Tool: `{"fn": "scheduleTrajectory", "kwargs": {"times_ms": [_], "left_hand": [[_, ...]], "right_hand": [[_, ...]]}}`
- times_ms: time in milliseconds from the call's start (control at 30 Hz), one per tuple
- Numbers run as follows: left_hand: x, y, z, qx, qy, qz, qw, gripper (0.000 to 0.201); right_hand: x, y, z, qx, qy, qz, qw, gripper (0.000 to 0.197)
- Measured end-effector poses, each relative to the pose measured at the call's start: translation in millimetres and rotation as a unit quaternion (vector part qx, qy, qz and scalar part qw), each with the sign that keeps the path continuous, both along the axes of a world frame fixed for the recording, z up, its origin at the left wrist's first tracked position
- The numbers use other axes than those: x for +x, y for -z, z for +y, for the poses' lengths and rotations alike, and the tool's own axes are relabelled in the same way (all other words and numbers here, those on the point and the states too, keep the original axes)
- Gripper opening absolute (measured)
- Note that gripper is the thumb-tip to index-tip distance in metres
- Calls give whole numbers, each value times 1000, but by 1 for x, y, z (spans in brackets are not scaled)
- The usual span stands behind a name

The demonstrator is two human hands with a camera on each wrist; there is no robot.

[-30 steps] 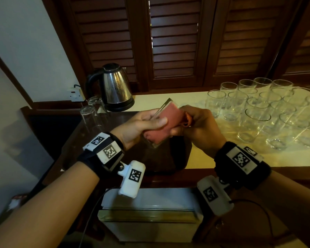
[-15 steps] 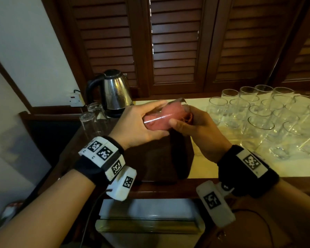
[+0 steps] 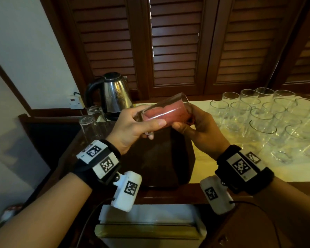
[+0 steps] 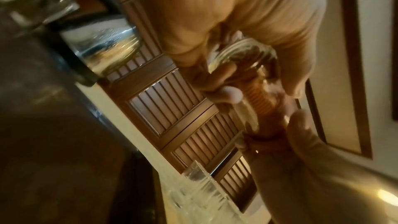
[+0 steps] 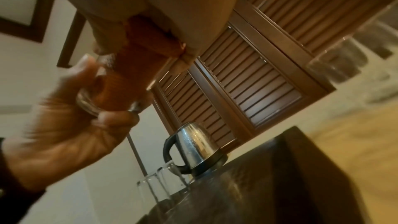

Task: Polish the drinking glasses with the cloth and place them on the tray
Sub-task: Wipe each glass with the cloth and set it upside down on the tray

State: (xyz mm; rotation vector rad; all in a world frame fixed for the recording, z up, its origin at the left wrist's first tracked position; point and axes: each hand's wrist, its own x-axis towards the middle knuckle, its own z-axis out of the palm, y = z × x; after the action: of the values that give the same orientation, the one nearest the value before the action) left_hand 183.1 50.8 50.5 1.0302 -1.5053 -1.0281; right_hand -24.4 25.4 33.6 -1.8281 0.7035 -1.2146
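A clear drinking glass [image 3: 166, 111] lies on its side above the dark tray [image 3: 161, 163], with its mouth to the right. My left hand [image 3: 141, 122] grips its base end, thumb along the near side. A pink cloth [image 3: 168, 114] is stuffed inside it. My right hand [image 3: 186, 119] holds the cloth at the mouth, fingers partly inside. The right wrist view shows the cloth [image 5: 140, 67] running from my right palm into the glass [image 5: 90, 105]. The left wrist view shows the glass base [image 4: 243, 52] blurred against my fingers. Two glasses [image 3: 90, 124] stand upside down at the tray's back left.
A steel kettle [image 3: 115, 96] stands behind the tray on the left. Several clear glasses [image 3: 263, 122] crowd a cream cloth [image 3: 222, 169] on the right. A wall socket [image 3: 74, 102] sits left of the kettle. Dark louvred shutters [image 3: 174, 51] close the back. A pale box [image 3: 150, 228] lies below the counter edge.
The glass has turned from a steep tilt to lying almost level and has risen a little. Both hands kept hold of it, the cloth still inside.
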Motion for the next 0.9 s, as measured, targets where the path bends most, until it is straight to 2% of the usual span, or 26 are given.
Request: {"fn": "scheduleTrajectory", "kwargs": {"times_ms": [67, 133, 200, 333, 433, 500, 600, 733, 800, 833, 867, 900], "left_hand": [[3, -1, -1, -95, -65, -122, 986, 72], [2, 2, 0, -170, -110, -252, 946, 79], [1, 7, 2, -184, -120, -295, 930, 80], [2, 11, 5, -144, -114, -234, 955, 86], [0, 4, 6, -123, -100, -164, 974, 80], [0, -2, 7, -123, -99, -147, 976, 78], [2, -5, 7, -155, -107, -192, 963, 79], [-1, 1, 10, -241, -126, -306, 913, 80], [-3, 1, 10, -238, -128, -330, 904, 81], [-4, 1, 10, -210, -125, -312, 918, 80], [-4, -1, 10, -154, -111, -262, 946, 78], [-6, -3, 12, -72, -85, -179, 977, 75]], "right_hand": [[3, 3, 1, 59, -33, -50, 996, 48], [8, 5, 3, 103, -30, -69, 992, 50], [12, 5, 4, 122, -14, -63, 990, 52], [14, 3, 3, 133, 7, -105, 986, 58], [11, -3, 4, 120, -7, -124, 985, 46], [8, -6, 6, 111, -34, -126, 985, 35], [7, -5, 8, 112, -47, -112, 986, 28], [10, 3, 9, 130, -25, -130, 983, 24], [10, 4, 9, 146, -16, -153, 977, 22], [10, 4, 10, 138, -15, -159, 977, 20], [9, 4, 10, 120, -17, -158, 980, 18], [8, 3, 12, 93, -22, -149, 984, 17]]}}
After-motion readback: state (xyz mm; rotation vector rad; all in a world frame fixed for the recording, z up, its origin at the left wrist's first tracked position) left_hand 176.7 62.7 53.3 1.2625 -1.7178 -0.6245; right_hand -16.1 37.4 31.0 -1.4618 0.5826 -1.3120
